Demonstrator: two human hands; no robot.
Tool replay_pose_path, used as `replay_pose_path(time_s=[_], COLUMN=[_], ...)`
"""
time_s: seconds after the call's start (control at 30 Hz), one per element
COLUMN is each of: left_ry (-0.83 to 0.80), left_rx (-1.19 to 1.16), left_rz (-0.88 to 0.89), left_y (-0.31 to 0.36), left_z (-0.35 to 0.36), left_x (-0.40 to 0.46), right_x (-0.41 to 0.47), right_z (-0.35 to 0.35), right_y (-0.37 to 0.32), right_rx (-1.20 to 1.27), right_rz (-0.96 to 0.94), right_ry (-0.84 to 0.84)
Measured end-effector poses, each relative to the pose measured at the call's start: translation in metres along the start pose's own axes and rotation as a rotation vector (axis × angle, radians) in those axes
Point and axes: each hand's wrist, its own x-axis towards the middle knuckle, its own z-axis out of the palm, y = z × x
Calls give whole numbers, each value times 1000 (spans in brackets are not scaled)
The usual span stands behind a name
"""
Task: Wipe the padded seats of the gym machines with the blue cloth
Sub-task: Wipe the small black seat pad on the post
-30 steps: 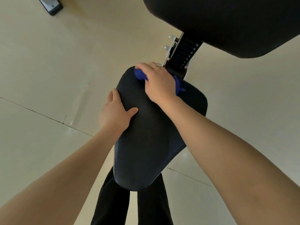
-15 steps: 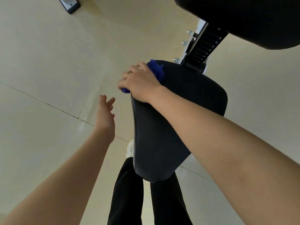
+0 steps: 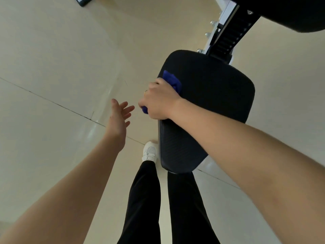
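A black padded seat (image 3: 211, 95) of a gym machine fills the middle right, narrowing toward my legs. My right hand (image 3: 159, 101) presses the blue cloth (image 3: 172, 81) against the seat's left edge; the cloth sticks out above my knuckles and a bit shows below my fingers. My left hand (image 3: 119, 118) hovers in the air left of the seat, fingers spread, touching nothing.
A black back pad (image 3: 290, 13) overhangs at top right on a notched black and white adjustment post (image 3: 226, 36). Cream floor tiles (image 3: 61, 67) spread to the left. My black trousers (image 3: 146, 199) and a white shoe (image 3: 149, 152) stand below the seat. A dark machine foot (image 3: 83, 0) sits at the top edge.
My left hand has let go of the seat's left side and now hangs free. My right hand has dragged the cloth from the seat's far end to its left edge and down it.
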Motion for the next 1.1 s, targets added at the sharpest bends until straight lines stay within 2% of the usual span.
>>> replay_pose_path(time_s=[0.07, 0.2, 0.27, 0.3, 0.37, 0.43, 0.53, 0.63, 0.7, 0.73, 0.8, 0.87, 0.93, 1.1], left_ry=[-11, -40, -57, -72, -111, -137, -142, -167, -225, -258, -300, -319, -308, -291], left_rx=[24, 47, 73, 81, 99, 136, 162, 114, 58, 41, 31, 51, 64, 84], left_rz=[-2, -41, -61, -68, -59, -26, -23, -96, -130, -135, -129, -120, -128, -132], left_y=[-6, -16, -19, -20, -21, -23, -26, -24, -23, -23, -25, -27, -30, -40], left_z=[-7, -19, -22, -23, -25, -28, -34, -42, -43, -41, -39, -37, -36, -38], left_x=[2, -3, -8, -9, -9, -8, -7, -10, -16, -19, -22, -23, -24, -29], right_x=[0, -37, -42, -39, -31, -26, -40, -69, -78, -76, -65, -56, -56, -88], right_z=[1, 15, 15, 13, 7, 7, 19, 29, 30, 32, 30, 28, 33, 57], right_y=[-16, -62, -59, -53, -40, -45, -87, -124, -123, -118, -106, -104, -113, -143], right_rx=[-18, -97, -83, -62, 1, -8, -174, -185, -225, -245, -214, -185, -264, -372], right_rz=[47, -243, -293, -246, -6, 134, -42, -289, -363, -322, -84, 121, 63, -256], right_ry=[-19, -137, -143, -108, 1, 7, -119, -261, -266, -215, -83, -64, -88, -255])
